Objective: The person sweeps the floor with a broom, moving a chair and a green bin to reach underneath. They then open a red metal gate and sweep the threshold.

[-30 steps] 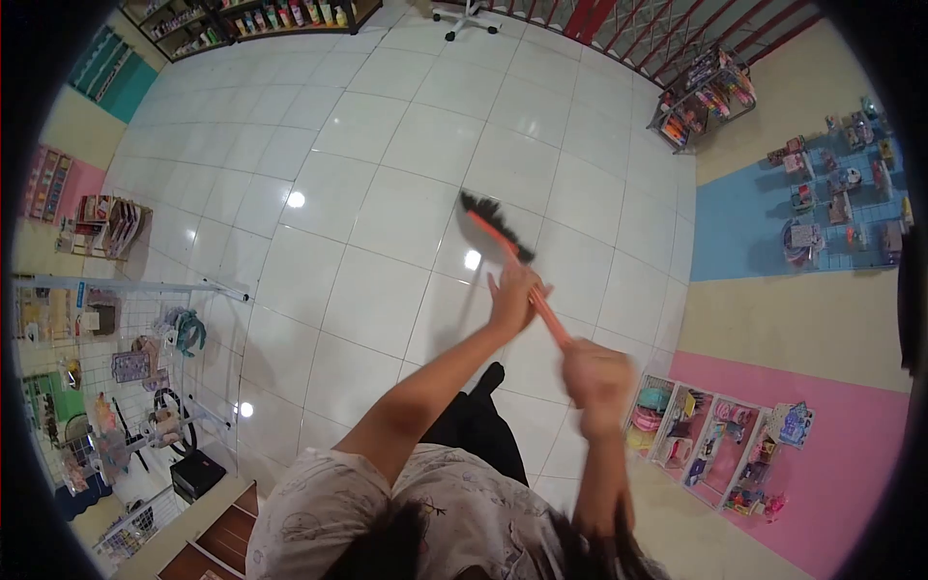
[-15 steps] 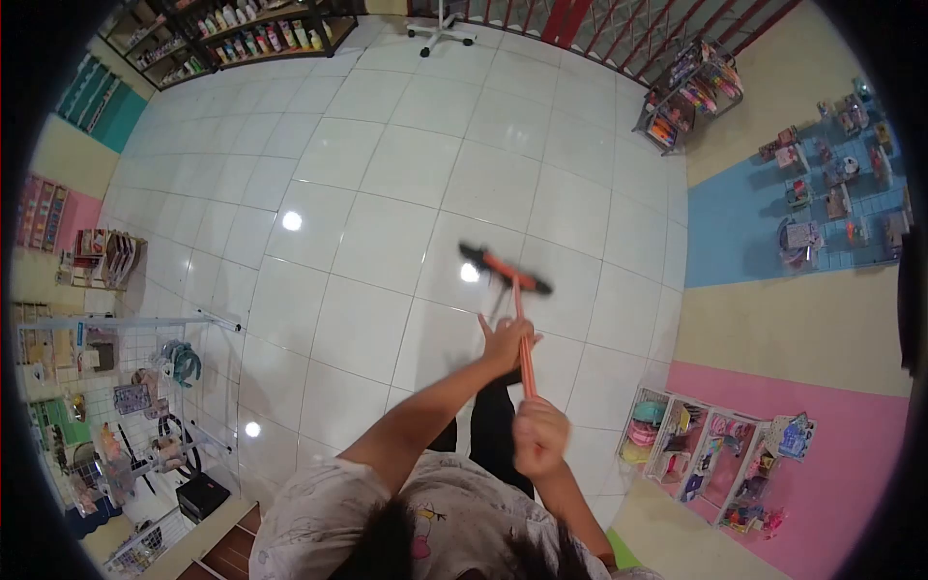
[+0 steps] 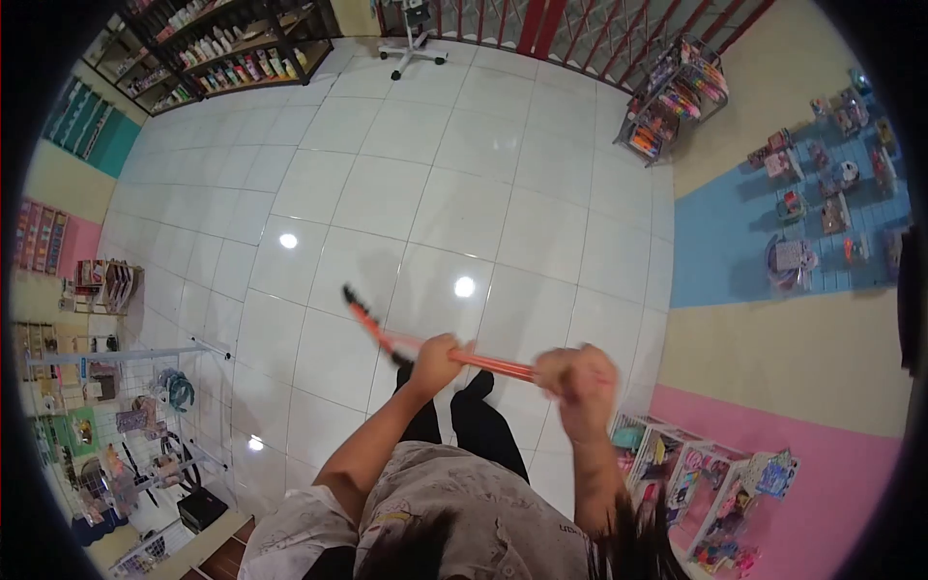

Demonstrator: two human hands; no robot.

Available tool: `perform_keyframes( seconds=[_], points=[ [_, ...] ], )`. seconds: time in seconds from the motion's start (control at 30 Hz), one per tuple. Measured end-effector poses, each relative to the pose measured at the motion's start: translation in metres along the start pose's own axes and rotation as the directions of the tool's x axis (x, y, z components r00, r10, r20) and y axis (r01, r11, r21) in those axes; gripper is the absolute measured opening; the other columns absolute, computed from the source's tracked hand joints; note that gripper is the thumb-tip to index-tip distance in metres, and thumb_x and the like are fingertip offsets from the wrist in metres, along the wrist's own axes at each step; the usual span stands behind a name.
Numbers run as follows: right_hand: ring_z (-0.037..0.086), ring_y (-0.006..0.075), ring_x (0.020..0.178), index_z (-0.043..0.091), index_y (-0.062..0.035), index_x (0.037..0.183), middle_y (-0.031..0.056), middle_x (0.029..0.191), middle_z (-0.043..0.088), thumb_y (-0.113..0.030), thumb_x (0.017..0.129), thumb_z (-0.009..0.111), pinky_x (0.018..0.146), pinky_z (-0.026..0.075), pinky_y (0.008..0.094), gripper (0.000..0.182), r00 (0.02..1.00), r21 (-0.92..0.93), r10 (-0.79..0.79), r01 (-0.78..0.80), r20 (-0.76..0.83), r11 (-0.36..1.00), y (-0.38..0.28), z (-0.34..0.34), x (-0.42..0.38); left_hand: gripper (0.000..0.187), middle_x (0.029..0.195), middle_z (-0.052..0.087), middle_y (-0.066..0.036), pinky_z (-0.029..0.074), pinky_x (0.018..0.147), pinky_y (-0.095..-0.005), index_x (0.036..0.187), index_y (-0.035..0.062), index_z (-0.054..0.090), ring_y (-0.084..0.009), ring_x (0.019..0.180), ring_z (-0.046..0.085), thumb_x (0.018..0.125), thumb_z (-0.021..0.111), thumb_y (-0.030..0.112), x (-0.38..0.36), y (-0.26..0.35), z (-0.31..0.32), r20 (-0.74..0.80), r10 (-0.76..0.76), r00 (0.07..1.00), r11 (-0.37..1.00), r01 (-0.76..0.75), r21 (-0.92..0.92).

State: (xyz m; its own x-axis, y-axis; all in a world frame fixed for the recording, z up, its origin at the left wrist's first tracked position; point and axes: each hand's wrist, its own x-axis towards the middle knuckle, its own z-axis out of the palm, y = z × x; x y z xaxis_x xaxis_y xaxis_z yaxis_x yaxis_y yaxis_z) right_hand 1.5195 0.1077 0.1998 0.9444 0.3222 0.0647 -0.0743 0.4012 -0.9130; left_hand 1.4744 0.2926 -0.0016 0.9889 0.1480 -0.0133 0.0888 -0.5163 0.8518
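Observation:
A broom with an orange handle (image 3: 498, 364) slants across in front of my body. Its orange and black head (image 3: 367, 324) is at the floor on the left, blurred enough that bristles cannot be made out clearly. My left hand (image 3: 438, 362) is wrapped round the handle close to the head. Farther up, at the right end of the handle, my right hand (image 3: 580, 380) is closed on it, smeared by motion. My black-trousered legs and feet (image 3: 474, 411) stand just below the handle.
White floor tiles (image 3: 483, 208) spread ahead. Left stands a white wire rack (image 3: 126, 358) of accessories; a dark bottle shelf (image 3: 242, 58) is at the back left. A wheeled stand (image 3: 413, 53) stands near the red folding gate (image 3: 541, 39). Goods racks (image 3: 677, 101) and white shelves (image 3: 696, 483) line the right.
The broom has swung from pointing forward to pointing left, its head sweeping left and nearer my feet. My left hand has moved left, my right hand right and slightly up. Both still hold the handle.

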Motion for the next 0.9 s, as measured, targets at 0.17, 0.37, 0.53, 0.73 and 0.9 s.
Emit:
perform_keyframes(
  seconds=[0.17,0.37,0.53,0.73,0.9],
  points=[
    [0.05,0.0188,0.064,0.037,-0.0094,0.054,0.0044,0.054,0.045,-0.027,0.09,0.049,0.084,0.041,0.0404,0.043,0.879,0.096,0.406,-0.44,0.251,0.893,0.129,0.019,0.027,0.035,0.066,0.057,-0.021,0.043,0.058,-0.046,0.061,-0.0001,0.057,-0.0406,0.066,0.057,0.083,0.059,0.028,-0.07,-0.117,-0.047,-0.051,-0.275,0.96,0.93,0.279,0.241],
    [0.049,0.0114,0.059,0.053,-0.0034,0.059,0.0038,0.059,0.053,-0.028,0.091,0.049,0.062,0.042,0.0278,0.04,0.769,-0.22,0.558,-0.513,0.311,0.83,0.179,0.056,0.048,0.043,0.065,0.06,-0.018,0.046,0.059,-0.0452,0.059,0.0028,0.058,-0.0376,0.065,0.06,0.084,0.057,0.039,-0.079,-0.197,-0.062,-0.044,-0.338,0.94,0.834,0.321,0.449],
    [0.039,0.0063,0.049,0.053,-0.0022,0.055,0.001,0.055,0.05,-0.023,0.091,0.05,0.045,0.028,0.0241,0.042,0.941,-0.359,0.32,-0.263,0.107,0.895,0.112,0.081,0.12,0.02,0.076,0.056,-0.009,0.038,0.063,-0.0492,0.074,0.0139,0.061,-0.0298,0.075,0.056,0.084,0.056,0.03,0.059,-0.187,-0.031,-0.027,0.175,0.984,0.913,-0.152,0.379],
    [0.039,0.024,0.046,0.039,0.0024,0.053,0.0099,0.049,0.037,-0.008,0.09,0.049,0.057,0.037,0.0336,0.04,0.966,-0.646,0.075,0.108,0.249,0.755,0.11,0.159,0.196,0.028,0.082,0.059,-0.004,0.025,0.092,-0.0658,0.073,0.011,0.06,-0.0279,0.092,0.055,0.083,0.06,0.037,0.211,-0.141,-0.062,-0.086,-0.11,0.99,0.989,0.117,0.087],
    [0.041,0.0275,0.048,0.04,0.0018,0.053,0.0118,0.05,0.038,-0.007,0.084,0.053,0.056,0.037,0.0351,0.035,0.923,-0.646,-0.003,0.271,0.384,0.714,0.108,0.21,0.229,0.029,0.073,0.058,-0.007,0.035,0.087,-0.0586,0.066,0.0066,0.056,-0.0291,0.084,0.055,0.083,0.061,0.03,0.241,-0.135,-0.113,-0.231,0.074,0.97,0.995,-0.056,0.085]
  ],
)
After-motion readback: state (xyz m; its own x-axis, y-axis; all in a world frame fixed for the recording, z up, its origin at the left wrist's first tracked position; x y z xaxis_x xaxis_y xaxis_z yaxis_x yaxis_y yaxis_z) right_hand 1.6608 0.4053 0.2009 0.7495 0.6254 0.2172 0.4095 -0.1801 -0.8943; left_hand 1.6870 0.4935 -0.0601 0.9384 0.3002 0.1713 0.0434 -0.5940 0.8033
